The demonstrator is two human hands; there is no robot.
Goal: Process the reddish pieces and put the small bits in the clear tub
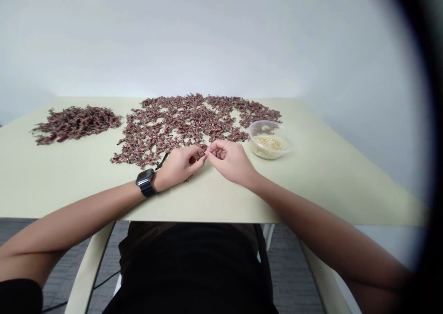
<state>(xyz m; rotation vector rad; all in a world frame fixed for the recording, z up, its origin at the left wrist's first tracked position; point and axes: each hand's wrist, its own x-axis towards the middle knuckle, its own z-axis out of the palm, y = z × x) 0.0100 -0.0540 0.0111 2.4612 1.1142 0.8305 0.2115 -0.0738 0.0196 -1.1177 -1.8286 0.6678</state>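
My left hand (pixel 182 165), with a dark watch (pixel 145 182) on its wrist, is closed in a pinch just in front of the spread of small reddish-brown pieces (pixel 180 120). Bits of reddish-brown show between its thumb and fingers and below the palm. My right hand (pixel 230 160) is also pinched, its fingertips meeting those of the left. Whatever sits between the right fingertips is too small to make out. Right of that hand stands a round clear plastic bowl (pixel 266 153) holding many tiny golden pieces (pixel 269 142).
A denser heap of similar brown, strand-like pieces (pixel 81 122) lies at the left of the pale yellow table (pixel 311 189), with two dark red bits at its front. A white wall (pixel 194 37) rises behind the table. The table's front edge is close to my body.
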